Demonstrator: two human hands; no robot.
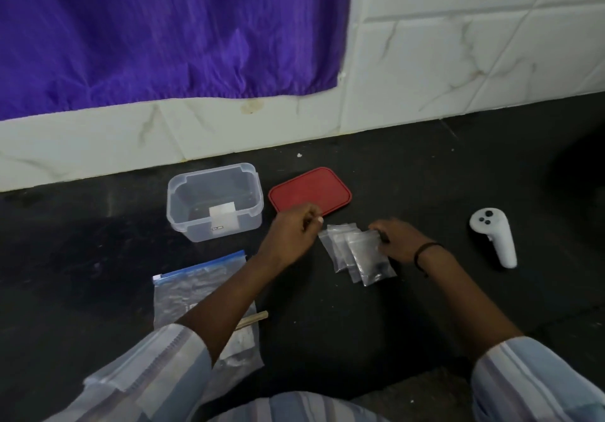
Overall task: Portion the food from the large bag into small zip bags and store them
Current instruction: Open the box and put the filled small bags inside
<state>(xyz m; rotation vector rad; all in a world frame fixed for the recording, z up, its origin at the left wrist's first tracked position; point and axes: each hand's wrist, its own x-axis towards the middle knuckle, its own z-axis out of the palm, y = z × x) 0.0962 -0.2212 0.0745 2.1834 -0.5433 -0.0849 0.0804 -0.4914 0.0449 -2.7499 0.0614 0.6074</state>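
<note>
The large zip bag [196,286] with a blue seal lies flat on the dark floor at the lower left, partly under my left forearm. Several small clear zip bags [355,251] lie fanned out in the middle. My right hand [397,241] pinches the top edge of the nearest small bag. My left hand [294,230] hovers just left of the small bags with its fingers curled together; whether it holds anything I cannot tell. A clear plastic container [214,202] stands open behind, with its red lid [309,192] lying beside it to the right.
A white handheld controller [494,236] lies on the floor at the right. A small wooden stick [252,320] pokes out beside the large bag. A white tiled wall [458,45] and a purple curtain [163,29] close off the back.
</note>
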